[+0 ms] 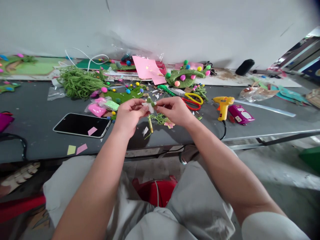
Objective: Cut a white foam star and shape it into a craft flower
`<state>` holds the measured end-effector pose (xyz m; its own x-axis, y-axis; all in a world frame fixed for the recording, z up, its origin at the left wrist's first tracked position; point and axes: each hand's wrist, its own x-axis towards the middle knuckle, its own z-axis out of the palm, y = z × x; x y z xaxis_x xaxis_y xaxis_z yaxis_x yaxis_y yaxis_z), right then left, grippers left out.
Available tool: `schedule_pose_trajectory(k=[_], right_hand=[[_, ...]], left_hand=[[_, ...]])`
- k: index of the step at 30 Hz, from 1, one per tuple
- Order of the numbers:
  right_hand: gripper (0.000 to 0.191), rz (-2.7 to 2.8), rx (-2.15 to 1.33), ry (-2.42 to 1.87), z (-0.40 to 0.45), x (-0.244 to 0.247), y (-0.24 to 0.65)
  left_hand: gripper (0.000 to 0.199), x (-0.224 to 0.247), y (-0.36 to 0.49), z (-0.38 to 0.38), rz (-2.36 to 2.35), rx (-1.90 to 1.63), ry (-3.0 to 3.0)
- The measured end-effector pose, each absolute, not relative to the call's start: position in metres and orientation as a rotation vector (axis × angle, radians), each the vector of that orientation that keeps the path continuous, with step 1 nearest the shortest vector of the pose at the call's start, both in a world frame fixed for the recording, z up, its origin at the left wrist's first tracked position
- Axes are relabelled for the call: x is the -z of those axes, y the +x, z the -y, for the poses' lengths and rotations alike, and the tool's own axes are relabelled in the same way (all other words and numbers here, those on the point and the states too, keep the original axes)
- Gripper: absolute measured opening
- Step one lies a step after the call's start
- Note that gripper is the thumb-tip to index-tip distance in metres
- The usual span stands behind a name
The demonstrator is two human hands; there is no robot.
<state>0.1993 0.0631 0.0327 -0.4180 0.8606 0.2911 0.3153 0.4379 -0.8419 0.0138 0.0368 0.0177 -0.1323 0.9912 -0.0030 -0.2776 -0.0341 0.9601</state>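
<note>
Both hands meet above the middle of the grey table, around a small white and green piece (149, 105). My left hand (130, 115) pinches its white part between thumb and fingers. From the other side, my right hand (174, 110) has its thumb and fingertips closed at the green edge of the same piece. Just below the hands lie a thin yellow stick (150, 124), green strands (160, 117) and a pink flower-like scrap (169, 124). Green-handled scissors (163, 88) and scissors with yellow and red handles (193, 99) rest behind my right hand.
A phone (81, 125) lies at left, near bags of pink and green material (98, 108). Green yarn (81, 81) and felt with pompoms (182, 78) line the back. A yellow glue gun (222, 107) and purple packet (240, 114) are at right.
</note>
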Motion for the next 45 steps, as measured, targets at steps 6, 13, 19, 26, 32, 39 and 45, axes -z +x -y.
schedule_pose_trajectory(k=[6,13,19,26,32,39,45], right_hand=[[0.019,2.219,-0.804,-0.944,-0.068,-0.040,0.216],[0.019,2.390,-0.409,-1.224,-0.059,-0.047,0.212],[0.020,2.305,-0.462,-1.233,-0.053,-0.046,0.205],[0.022,2.189,-0.578,-1.123,-0.058,-0.038,0.204],[0.019,2.219,-0.709,-1.073,-0.065,-0.037,0.212],[0.023,2.507,-0.381,-1.220,-0.060,-0.046,0.213],[0.023,2.488,-0.295,-1.354,-0.054,-0.045,0.206]], left_hand=[[0.037,-0.021,0.006,-0.031,-1.182,-1.206,1.241],[0.019,-0.020,0.011,-0.026,-1.445,-1.097,1.703],[0.013,-0.014,0.017,-0.027,-1.478,-1.338,1.618],[0.021,-0.009,0.016,-0.035,-1.206,-1.490,1.129],[0.028,-0.009,0.010,-0.038,-1.189,-1.341,1.145],[0.029,-0.020,0.007,-0.028,-1.416,-1.035,1.538],[0.014,-0.020,0.012,-0.025,-1.538,-1.020,1.762]])
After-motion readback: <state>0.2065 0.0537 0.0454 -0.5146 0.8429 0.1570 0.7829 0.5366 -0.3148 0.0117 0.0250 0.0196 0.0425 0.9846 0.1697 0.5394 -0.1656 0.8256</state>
